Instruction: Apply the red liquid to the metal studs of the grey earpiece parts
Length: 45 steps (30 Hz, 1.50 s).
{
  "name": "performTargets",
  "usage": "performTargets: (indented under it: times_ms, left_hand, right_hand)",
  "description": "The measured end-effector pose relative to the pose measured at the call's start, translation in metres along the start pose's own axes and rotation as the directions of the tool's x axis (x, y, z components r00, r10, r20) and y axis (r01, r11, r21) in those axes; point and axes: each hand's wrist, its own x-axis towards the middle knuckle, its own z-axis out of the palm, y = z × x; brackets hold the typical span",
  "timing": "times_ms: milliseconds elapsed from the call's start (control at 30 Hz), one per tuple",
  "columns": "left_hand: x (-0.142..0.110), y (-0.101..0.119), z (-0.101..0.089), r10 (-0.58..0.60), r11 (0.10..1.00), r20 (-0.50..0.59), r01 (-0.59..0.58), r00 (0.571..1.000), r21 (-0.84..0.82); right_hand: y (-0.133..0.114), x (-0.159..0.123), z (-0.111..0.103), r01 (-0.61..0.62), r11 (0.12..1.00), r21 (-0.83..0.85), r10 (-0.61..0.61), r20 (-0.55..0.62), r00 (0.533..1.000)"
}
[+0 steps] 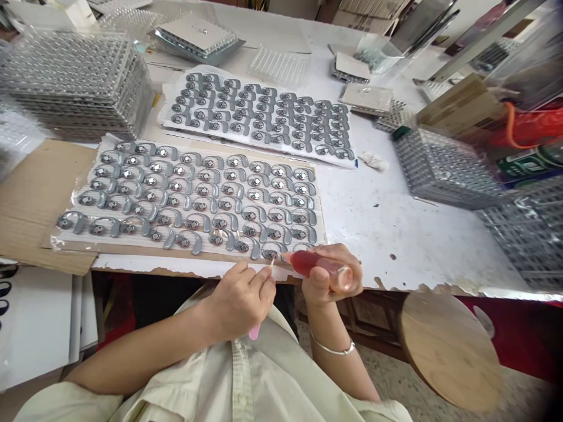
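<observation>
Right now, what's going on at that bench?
A person is working at the near edge of a sheet of grey hook-shaped parts. Their left hand holds a pink-handled pick, its tip beside one part. Their right hand holds a bottle of red liquid. A second sheet lies beyond, near stacked clear trays.

A: What's on the tbl, top L?
B: Tall stack of clear plastic trays (74,88), grey pcs inside.
A: Mid tbl?
B: White sheet of curved grey pcs (259,117), rows & rows. Crumpled white tissue (373,160) just off its R corner.
A: Far R?
B: Stacked wire-look trays (444,167) near the edge, orange cord (510,126) behind.
A: Under the L side?
B: Brown cardboard (39,199), sticking past the tbl edge.
A: Floor?
B: Round wooden stool top (448,351), tilted, below the edge.
</observation>
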Motion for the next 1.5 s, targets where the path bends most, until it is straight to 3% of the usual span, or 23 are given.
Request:
performTargets:
  times_ms: [600, 1033, 1500]
  left_hand:
    - [-0.002, -0.001, 0.0, 0.0, 1.0, 0.016, 0.001, 1.0, -0.024]
    - [-0.006, -0.004, 0.002, -0.021, 0.997, 0.024, 0.023, 0.999, -0.078]
    - [-0.006, -0.017, -0.002, -0.09, 0.959, 0.086, 0.11, 0.992, -0.262]
  right_hand:
    - [0.001, 0.0, -0.001, 0.176, 0.981, -0.075, -0.176, 0.019, 0.984]
    - [-0.003, 0.001, -0.005, 0.196, 0.973, -0.125, -0.19, 0.053, 0.98]
    - [-0.007, 0.0, -0.007, 0.185, 0.975, -0.125, -0.177, 0.074, 0.982]
